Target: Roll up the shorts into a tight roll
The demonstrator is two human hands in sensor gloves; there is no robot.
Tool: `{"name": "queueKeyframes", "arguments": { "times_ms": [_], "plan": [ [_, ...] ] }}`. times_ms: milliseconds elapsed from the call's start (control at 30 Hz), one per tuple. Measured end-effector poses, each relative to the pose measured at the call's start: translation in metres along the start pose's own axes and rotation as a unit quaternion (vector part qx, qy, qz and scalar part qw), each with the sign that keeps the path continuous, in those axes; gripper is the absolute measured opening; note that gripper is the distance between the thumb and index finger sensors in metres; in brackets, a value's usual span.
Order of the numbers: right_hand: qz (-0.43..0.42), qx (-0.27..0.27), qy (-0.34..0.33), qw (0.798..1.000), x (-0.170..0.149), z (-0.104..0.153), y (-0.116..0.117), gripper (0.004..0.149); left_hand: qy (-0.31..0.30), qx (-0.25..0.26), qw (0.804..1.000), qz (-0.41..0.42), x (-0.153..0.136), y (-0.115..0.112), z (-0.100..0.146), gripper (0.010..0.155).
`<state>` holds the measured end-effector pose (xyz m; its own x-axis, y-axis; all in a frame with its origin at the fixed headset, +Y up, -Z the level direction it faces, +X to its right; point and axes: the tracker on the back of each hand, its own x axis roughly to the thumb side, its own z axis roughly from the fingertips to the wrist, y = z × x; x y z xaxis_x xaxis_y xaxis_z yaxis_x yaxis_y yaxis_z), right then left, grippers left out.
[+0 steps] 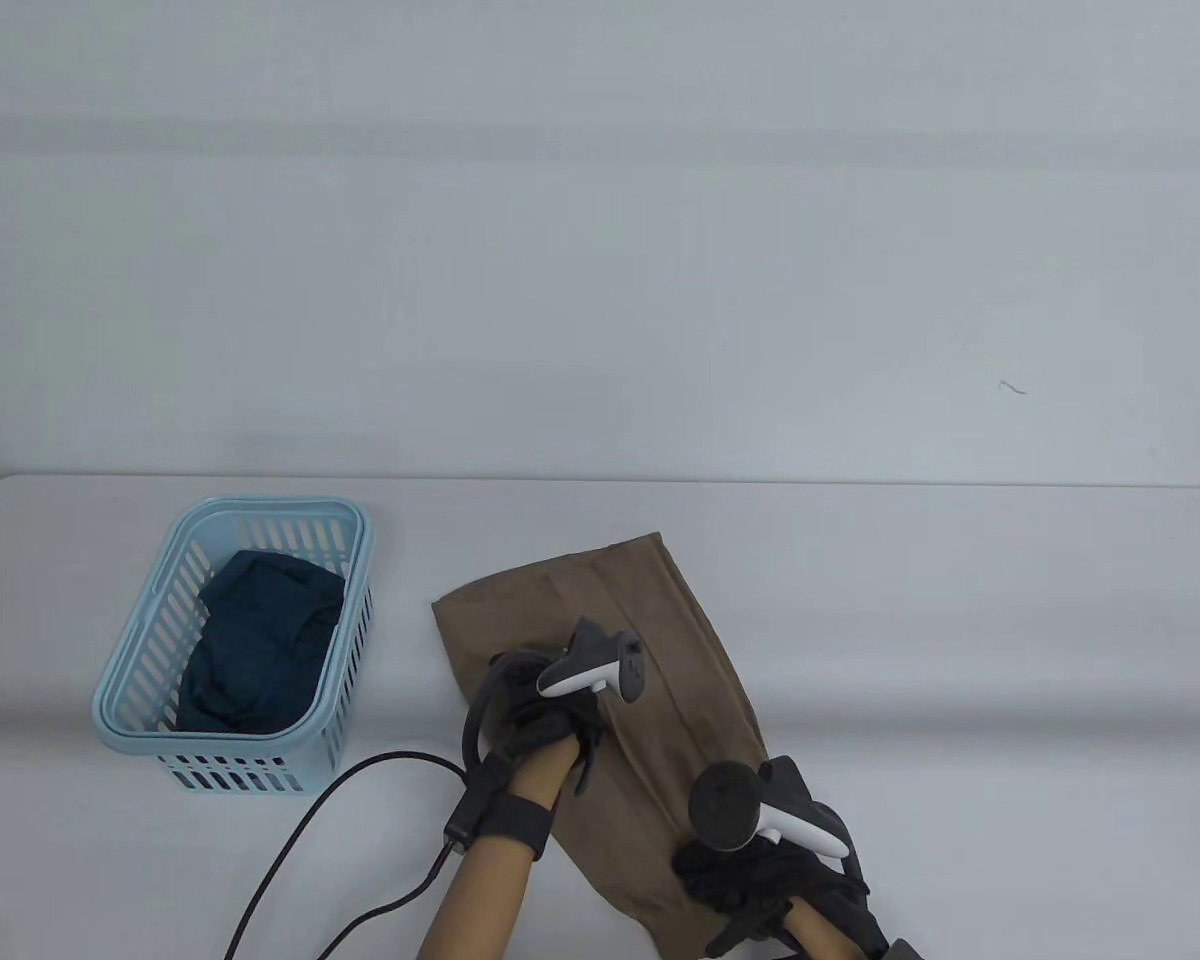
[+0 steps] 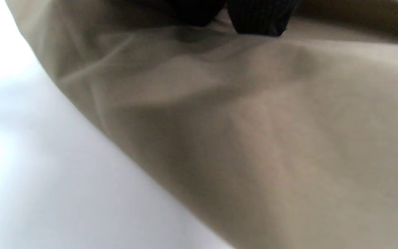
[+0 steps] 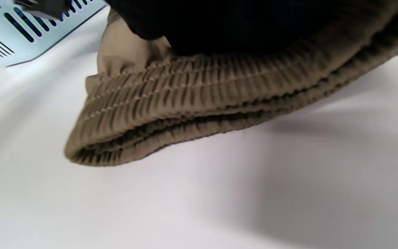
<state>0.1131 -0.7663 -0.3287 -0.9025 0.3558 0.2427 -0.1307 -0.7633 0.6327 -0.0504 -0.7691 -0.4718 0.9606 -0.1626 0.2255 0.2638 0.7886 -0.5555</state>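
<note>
— Shorts [image 1: 650,690] are lying folded lengthwise on the table [image 1: 960,640], long axis running from the elastic waistband [image 3: 192,100] at the near edge out to the far hems. Which hand is sitting nearer the starting end?

— Right hand [image 1: 750,880] is pressing down on that waistband; I'm judging the roll starts there. Left hand [image 1: 545,720] is resting flat mid-length. Neither is visibly gripping cloth.

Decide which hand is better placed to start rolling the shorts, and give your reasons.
The right hand, probably. It rests on the ribbed waistband end of the shorts, a natural starting edge. The left hand lies mid-fabric, suited to steadying it.
</note>
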Motion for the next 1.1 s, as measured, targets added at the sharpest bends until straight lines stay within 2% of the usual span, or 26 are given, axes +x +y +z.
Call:
{"name": "queueKeyframes", "arguments": {
  "times_ms": [600, 867, 1000, 1100],
  "plan": [
    [-0.153, -0.008, -0.051, 0.987, 0.004, -0.027, 0.006, 0.052, 0.029, 0.008, 0.999, -0.034, 0.009, 0.017, -0.037, 0.058],
    [-0.213, -0.012, -0.06, 0.975, 0.005, -0.034, 0.009, 0.055, 0.037, 0.037, 0.998, -0.033, 0.011, 0.02, -0.047, 0.059],
    [-0.216, -0.02, -0.061, 0.974, 0.005, -0.033, 0.009, 0.055, 0.035, 0.047, 0.998, -0.029, 0.009, 0.02, -0.047, 0.06],
    [-0.232, -0.026, -0.071, 0.97, 0.006, -0.028, 0.006, 0.055, 0.027, 0.074, 0.997, -0.024, 0.004, 0.02, -0.042, 0.065]
  ]
}}
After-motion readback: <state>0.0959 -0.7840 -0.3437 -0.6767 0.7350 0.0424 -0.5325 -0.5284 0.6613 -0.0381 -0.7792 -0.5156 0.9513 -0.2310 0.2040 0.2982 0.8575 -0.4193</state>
